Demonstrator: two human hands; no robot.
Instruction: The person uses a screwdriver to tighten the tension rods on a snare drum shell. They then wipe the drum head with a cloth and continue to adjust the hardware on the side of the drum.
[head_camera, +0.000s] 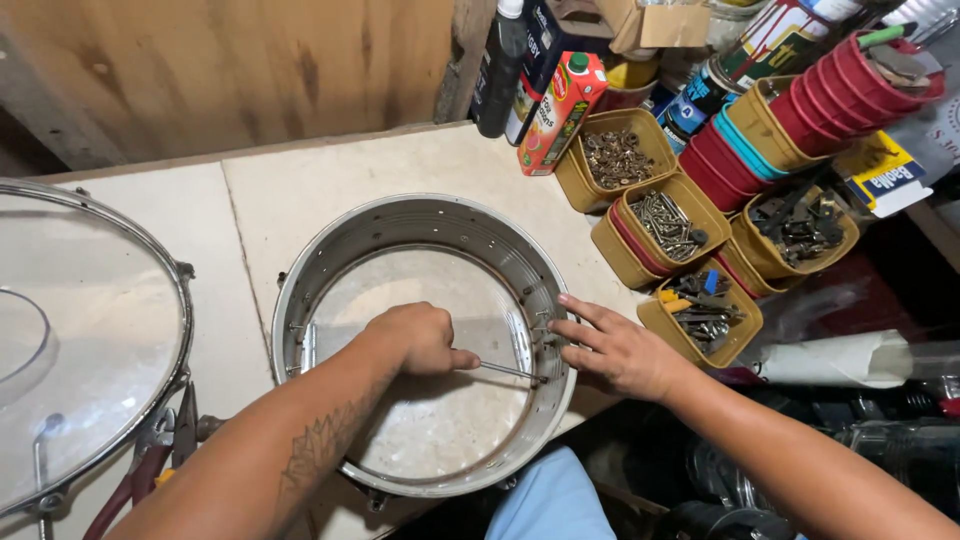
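A bare metal drum shell (400, 215) lies open-side up on a pale workbench (300, 170). Inside the shell, my left hand (420, 338) is closed around a thin metal tool (510, 372) whose tip reaches the shell's inner right wall. On the outside of that wall, my right hand (615, 350) rests with fingers spread, fingertips touching the rim and the small fittings there.
A drum with a clear head and metal hoop (90, 330) sits at left, pliers (160, 455) beside it. Yellow tubs of screws (665, 225) and hardware (700, 310), stacked red cups (840, 90), a juice carton (560, 110) and cans crowd the right.
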